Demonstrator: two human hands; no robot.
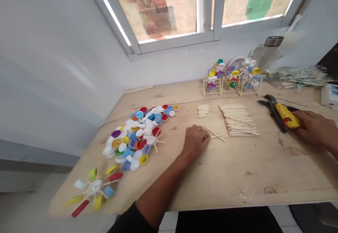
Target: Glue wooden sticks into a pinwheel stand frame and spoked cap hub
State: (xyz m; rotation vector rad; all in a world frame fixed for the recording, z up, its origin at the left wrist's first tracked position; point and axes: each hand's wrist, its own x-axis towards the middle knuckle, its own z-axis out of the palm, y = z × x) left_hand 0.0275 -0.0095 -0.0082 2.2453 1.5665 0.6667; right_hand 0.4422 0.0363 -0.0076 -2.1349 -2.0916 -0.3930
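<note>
My left hand (195, 142) rests on the pale plywood table (250, 176), its fingers closed over crossed wooden sticks (214, 134) whose ends poke out to the right. My right hand (314, 130) lies at the right, gripping the yellow handle of black pliers (280, 115). Between the hands lie a large stack of wooden sticks (237, 120) and a smaller bundle (202, 111). A heap of colourful plastic bottle caps (139, 138) spreads left of my left hand.
A pinwheel of bottle caps (93, 187) lies at the table's near left corner. Cap wheels on stick stands (232, 76) stand at the back by the window (161, 9). Behind them are a bottle (266, 53), a plastic bag of sticks (298, 79) and a white box (330, 97).
</note>
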